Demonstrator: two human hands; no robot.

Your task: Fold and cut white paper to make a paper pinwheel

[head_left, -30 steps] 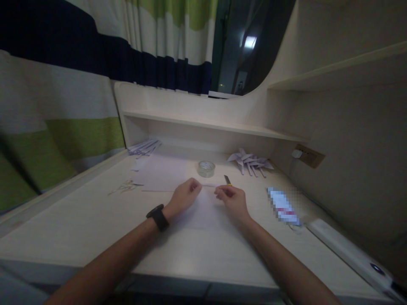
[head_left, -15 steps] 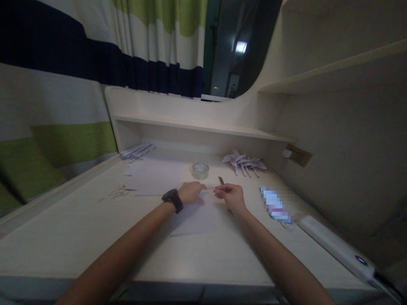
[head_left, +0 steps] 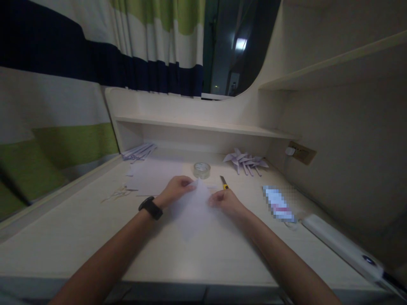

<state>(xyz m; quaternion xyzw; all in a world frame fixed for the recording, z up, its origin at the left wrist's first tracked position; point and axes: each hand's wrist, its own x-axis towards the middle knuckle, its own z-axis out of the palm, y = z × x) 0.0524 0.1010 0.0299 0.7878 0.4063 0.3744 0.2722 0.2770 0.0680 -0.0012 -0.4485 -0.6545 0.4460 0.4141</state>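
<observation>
Fingers (head_left: 190,184) of your left hand (head_left: 176,190) pinch paper sheet (head_left: 193,208) top corner; right hand (head_left: 224,201) fingers grip its right edge. Sheet between them, over table (head_left: 79,220). Thin, floppy, creases easily; hold edges lightly.

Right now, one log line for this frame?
left hand: pinching paper sheet top corner | right hand: holding sheet's right edge | tape roll, utility knife behind
</observation>
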